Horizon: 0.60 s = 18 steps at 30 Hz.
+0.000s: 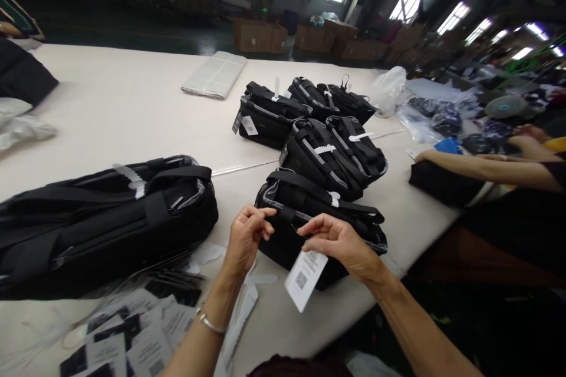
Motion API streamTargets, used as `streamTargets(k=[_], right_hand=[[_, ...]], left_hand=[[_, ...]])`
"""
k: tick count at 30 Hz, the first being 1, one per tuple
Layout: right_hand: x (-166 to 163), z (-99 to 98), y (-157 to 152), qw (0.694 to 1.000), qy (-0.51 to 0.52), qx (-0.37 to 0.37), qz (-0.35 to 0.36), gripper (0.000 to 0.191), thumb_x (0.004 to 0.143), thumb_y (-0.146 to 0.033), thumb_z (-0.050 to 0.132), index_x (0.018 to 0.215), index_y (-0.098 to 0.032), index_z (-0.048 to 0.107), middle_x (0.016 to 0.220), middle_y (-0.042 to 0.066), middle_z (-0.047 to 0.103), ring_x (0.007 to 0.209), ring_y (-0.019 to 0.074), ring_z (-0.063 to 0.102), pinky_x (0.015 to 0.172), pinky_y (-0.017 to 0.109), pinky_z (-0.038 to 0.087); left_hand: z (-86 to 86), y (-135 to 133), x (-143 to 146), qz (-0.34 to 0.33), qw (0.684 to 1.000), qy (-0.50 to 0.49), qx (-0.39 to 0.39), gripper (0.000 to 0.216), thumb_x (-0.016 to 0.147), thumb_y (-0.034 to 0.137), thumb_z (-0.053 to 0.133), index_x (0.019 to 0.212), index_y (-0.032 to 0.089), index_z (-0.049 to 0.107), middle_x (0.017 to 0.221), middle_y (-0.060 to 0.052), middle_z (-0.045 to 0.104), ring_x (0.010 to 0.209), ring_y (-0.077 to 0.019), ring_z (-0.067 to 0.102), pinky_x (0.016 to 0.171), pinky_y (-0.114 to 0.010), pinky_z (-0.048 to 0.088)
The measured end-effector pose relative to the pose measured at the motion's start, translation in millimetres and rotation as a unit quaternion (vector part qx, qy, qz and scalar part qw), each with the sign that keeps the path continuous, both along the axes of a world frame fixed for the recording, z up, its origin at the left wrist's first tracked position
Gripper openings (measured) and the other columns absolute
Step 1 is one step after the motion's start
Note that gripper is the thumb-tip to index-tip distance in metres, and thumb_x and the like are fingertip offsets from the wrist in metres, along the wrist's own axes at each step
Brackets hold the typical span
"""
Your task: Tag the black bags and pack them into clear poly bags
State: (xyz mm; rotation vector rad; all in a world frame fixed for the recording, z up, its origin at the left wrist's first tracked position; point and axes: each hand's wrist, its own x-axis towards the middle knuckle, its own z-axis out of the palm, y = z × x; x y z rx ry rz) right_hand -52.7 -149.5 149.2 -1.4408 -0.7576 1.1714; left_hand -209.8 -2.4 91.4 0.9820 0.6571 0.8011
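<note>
1. The white tag (305,280) hangs before the middle black bag (283,244), near side.
2. My right hand (342,245) pinches its top; too loose a pinch could drop it.
3. My left hand (246,234) curls leftward; whether it grips anything, I can't tell.

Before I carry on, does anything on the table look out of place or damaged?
No damage stands out. Untidy, though: the tags at lower left lie in an overlapping heap, and to their right, white strips lie loose on the tabletop, as if dropped.
</note>
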Motion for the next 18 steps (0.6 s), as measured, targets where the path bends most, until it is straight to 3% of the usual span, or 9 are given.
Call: streamTargets(k=[3, 9, 13, 18], right_hand=[[2.5, 3.1, -5.4, 0.999, -0.004, 0.000, 0.034, 0.029, 0.071, -0.030, 0.083, 0.094, -0.017, 0.071, 0.093, 0.004, 0.071, 0.078, 0.0158, 0.070, 0.076, 0.028, 0.056], [6.4, 7.0, -12.5, 0.999, 0.003, 0.004, 0.052, 0.022, 0.069, -0.025, 0.081, 0.088, -0.017, 0.073, 0.104, 0.006, 0.072, 0.089, 0.0171, 0.066, 0.074, 0.025, 0.055], [2.9, 6.5, -10.2, 0.998, -0.053, -0.018, 0.030, 0.022, 0.073, -0.024, 0.075, 0.094, -0.017, 0.071, 0.086, 0.002, 0.072, 0.075, 0.0143, 0.066, 0.067, 0.024, 0.053], [-2.1, 3.6, 4.3, 0.986, -0.165, 0.003, -0.014, 0.014, 0.078, -0.026, 0.072, 0.090, -0.020, 0.072, 0.086, 0.000, 0.073, 0.079, 0.0169, 0.068, 0.073, 0.027, 0.053]], left_hand=[[5.6, -5.5, 5.5, -0.019, 0.997, -0.045, -0.060, 0.026, 0.076, 0.035, 0.069, 0.073, 0.019, 0.049, 0.074, 0.001, 0.065, 0.054, -0.0088, 0.057, 0.050, -0.020, 0.044], [1.9, -1.7, 3.7, -0.010, 0.999, -0.030, -0.017, 0.026, 0.076, 0.036, 0.075, 0.077, 0.016, 0.059, 0.063, 0.004, 0.058, 0.051, -0.0070, 0.052, 0.052, -0.020, 0.042], [6.1, -7.0, -2.2, -0.025, 0.997, 0.011, 0.066, 0.023, 0.078, 0.036, 0.074, 0.078, 0.016, 0.063, 0.064, 0.003, 0.060, 0.058, -0.0096, 0.054, 0.061, -0.022, 0.044], [18.5, -25.1, -2.4, -0.105, 0.968, 0.109, 0.203, 0.021, 0.085, 0.038, 0.065, 0.077, 0.018, 0.062, 0.072, 0.001, 0.060, 0.068, -0.0121, 0.054, 0.064, -0.024, 0.042]])
